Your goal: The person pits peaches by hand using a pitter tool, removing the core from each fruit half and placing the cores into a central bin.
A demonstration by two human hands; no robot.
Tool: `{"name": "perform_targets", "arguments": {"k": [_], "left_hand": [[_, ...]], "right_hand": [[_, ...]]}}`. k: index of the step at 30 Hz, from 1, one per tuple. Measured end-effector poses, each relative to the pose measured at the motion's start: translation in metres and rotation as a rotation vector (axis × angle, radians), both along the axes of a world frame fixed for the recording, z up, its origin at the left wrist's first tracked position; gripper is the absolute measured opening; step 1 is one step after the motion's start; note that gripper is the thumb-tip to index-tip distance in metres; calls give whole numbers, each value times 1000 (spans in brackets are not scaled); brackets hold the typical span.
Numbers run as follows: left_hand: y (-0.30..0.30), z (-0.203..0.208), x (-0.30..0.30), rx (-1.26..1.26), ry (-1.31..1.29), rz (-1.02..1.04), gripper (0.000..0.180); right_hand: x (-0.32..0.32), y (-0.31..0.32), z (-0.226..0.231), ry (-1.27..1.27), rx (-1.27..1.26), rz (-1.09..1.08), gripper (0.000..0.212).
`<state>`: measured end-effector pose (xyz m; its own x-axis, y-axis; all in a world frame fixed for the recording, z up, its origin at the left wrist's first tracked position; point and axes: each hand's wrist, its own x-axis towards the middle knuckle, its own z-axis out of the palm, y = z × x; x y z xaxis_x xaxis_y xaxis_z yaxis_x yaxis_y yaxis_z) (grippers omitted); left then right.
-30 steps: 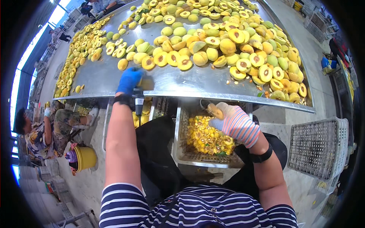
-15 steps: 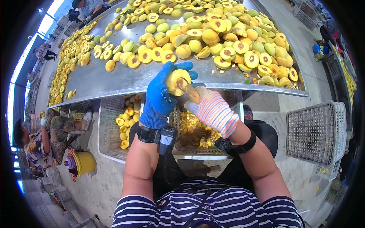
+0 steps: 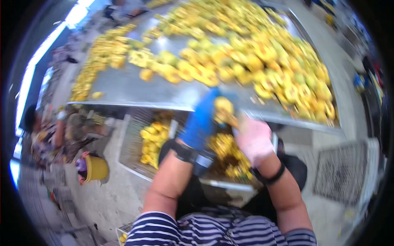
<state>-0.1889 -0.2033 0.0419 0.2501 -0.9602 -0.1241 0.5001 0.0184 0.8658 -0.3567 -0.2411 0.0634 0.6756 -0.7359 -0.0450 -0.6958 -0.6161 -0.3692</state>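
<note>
My blue-gloved left hand (image 3: 201, 121) is closed around a yellow peach half (image 3: 224, 106) just past the near edge of the metal table. Close beside it, my right hand (image 3: 254, 139), in a pale striped glove, grips a pitting tool (image 3: 233, 121) that reaches to the peach. Motion blurs both hands, so the tool's tip and the pit cavity cannot be made out. Beyond them, halved peaches (image 3: 262, 61) lie heaped on the metal table (image 3: 139, 93). Below my hands, a crate holds yellow peach scraps (image 3: 230, 153).
Left of the scraps, a pale crate (image 3: 124, 145) contains peach halves (image 3: 154, 141). A grey slatted crate (image 3: 340, 172) stands on the floor at right. At left are a yellow bucket (image 3: 97, 168) and a seated person (image 3: 53, 135). Another person is partly visible at the far left.
The whole view has shifted and blurred, with the scene now lower and further right. Both hands keep their holds, the tool still against the peach half.
</note>
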Motion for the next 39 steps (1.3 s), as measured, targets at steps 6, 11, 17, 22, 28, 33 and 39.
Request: {"name": "perform_targets", "arguments": {"k": [6, 11, 17, 22, 28, 33, 39], "left_hand": [[11, 4, -12, 324, -375, -125, 54], [13, 5, -8, 429, -924, -219, 65], [15, -7, -13, 77, -454, -191, 56], [18, 28, -21, 343, -1115, -157, 53], [8, 45, -18, 139, -1258, -277, 44], [16, 27, -64, -125, -579, 209, 36], [47, 69, -43, -156, -634, 221, 30]], "right_hand": [[-15, 11, -13, 119, -116, 7, 18], [-16, 19, -17, 167, -119, 61, 27], [-16, 8, -23, 197, -55, 18, 31], [-20, 12, -27, 87, -26, 14, 32], [-26, -6, -54, -220, -52, 70, 36], [-17, 4, -68, -680, 920, -72, 25], [-16, 55, 50, -659, 1401, -33, 15]]}}
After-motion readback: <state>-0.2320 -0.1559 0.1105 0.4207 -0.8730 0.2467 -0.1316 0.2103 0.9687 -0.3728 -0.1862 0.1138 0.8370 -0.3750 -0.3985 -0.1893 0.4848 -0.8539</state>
